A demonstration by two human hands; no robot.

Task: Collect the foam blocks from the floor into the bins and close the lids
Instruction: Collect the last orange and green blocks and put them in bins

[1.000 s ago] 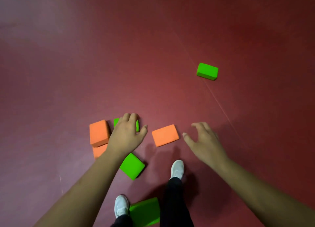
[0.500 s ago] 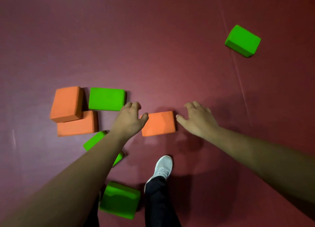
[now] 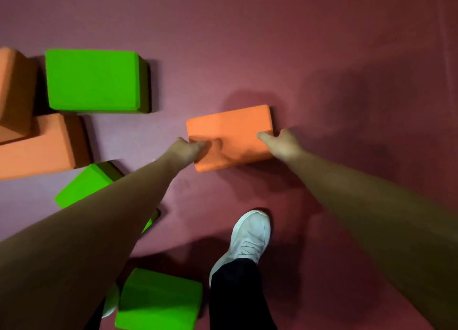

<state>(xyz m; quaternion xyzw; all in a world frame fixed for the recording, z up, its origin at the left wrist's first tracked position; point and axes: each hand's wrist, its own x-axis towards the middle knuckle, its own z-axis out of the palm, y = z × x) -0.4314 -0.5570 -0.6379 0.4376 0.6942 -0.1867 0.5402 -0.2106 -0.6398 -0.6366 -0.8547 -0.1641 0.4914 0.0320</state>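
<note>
The orange block (image 3: 230,131) is down at the floor (image 3: 272,44), ahead of the white shoe (image 3: 250,235); contact with the floor cannot be confirmed. The left grip (image 3: 188,148) clasps its left end, thumb on the top face. The right grip (image 3: 285,146) clasps its right end likewise. A green block (image 3: 93,80) lies well apart to the left.

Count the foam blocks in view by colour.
Orange blocks: 3 (centre orange block, left orange block, edge orange block)
Green blocks: 3 (top green block, mid green block, bottom green block)
Total: 6
</note>
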